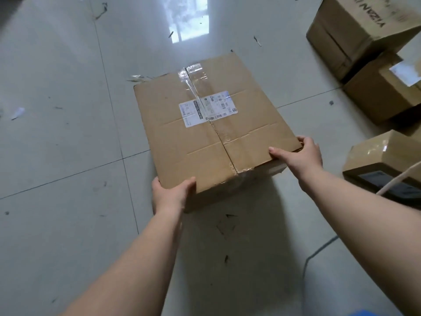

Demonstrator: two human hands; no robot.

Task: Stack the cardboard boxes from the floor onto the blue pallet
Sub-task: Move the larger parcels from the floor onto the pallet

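**Taped carton gripped at two near corners, over tiled floor**

Head view.

Item 1: cardboard box (211, 124), brown, square-topped, centre of frame. Top flaps meet at a centre seam sealed with clear tape; a white shipping label (207, 109) with barcodes lies across the seam. Whether its base touches the floor cannot be told; a shadow falls on the tiles on its near side.

Item 2: left hand (171, 195), clamped on the box's near left corner, thumb on top, fingers hidden round the side. Bare forearm runs to the lower left edge of frame.

Item 3: right hand (300, 155), clamped on the box's near right corner, thumb flat along the top edge, fingers curled round the far side of the corner. Bare forearm runs to the right edge.

Item 4: floor (68, 133), pale glossy tiles with dark grout lines, scuff marks and scattered scraps; a window reflection shows at top centre.

Item 5: further cartons, right side, well apart from the held box: a large printed carton (355, 21) at top right; a second carton (382, 92) just below it; a smaller taped carton (376, 153) at mid right, on top of a dark panel.

Item 6: blue corner (366, 313), a sliver at the bottom edge; too little shows to identify it.
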